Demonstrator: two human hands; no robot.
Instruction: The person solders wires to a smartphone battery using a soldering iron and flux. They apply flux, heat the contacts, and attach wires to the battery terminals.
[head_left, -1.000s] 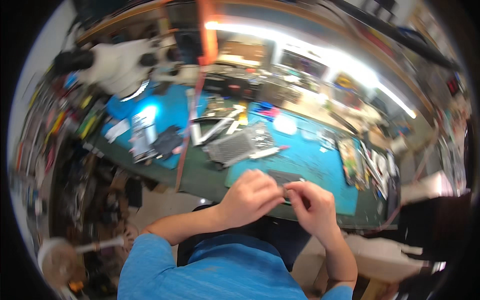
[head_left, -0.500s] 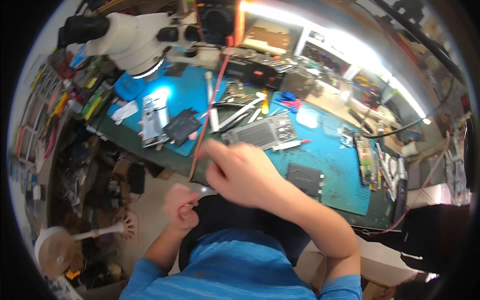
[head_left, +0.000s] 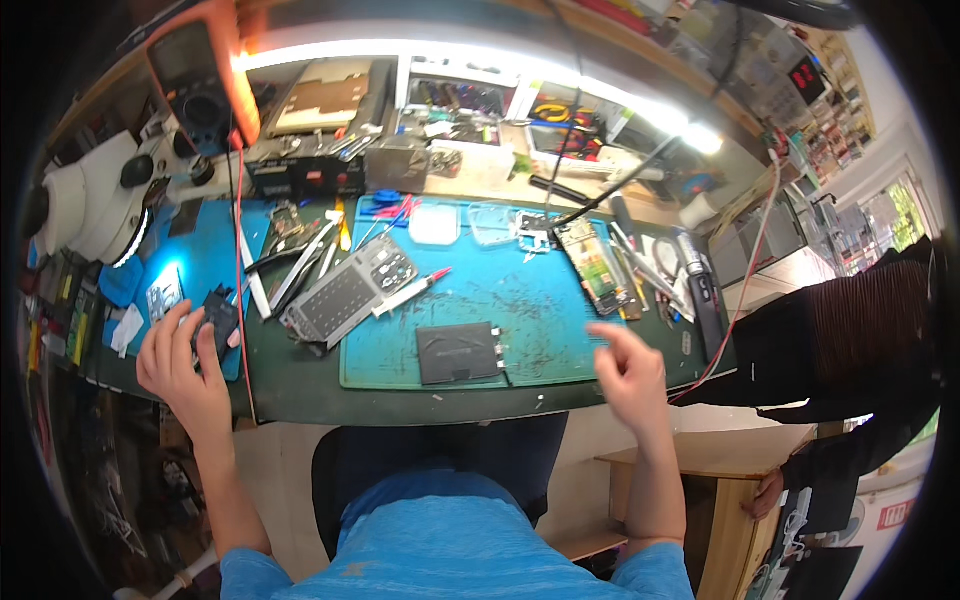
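Observation:
My left hand [head_left: 185, 372] is over the front left edge of the bench, fingers apart, with nothing seen in it. Its fingertips overlap the view of a silver phone-like device [head_left: 164, 290] lit by a bright lamp; whether they touch is unclear. Close beside them lies a black flat part [head_left: 219, 316]. My right hand [head_left: 634, 380] hovers at the right front of the blue mat [head_left: 550, 350], index finger stretched out and the other fingers bent. Nothing shows in it. Between the hands lie a black flat battery-like pack [head_left: 457, 352], an opened grey device [head_left: 350, 292] and a white syringe [head_left: 410, 292].
A microscope [head_left: 85, 205] stands at the left, near an orange multimeter [head_left: 205, 85] with a red lead [head_left: 240, 270]. Green circuit boards [head_left: 590, 268] and hand tools [head_left: 650, 270] lie at the right. Another person in dark clothing [head_left: 850, 330] is at the far right.
My view has swung right, so the bench appears shifted left. My hands, close together in front of me before, are now far apart, left over the bench's left edge, right over the mat.

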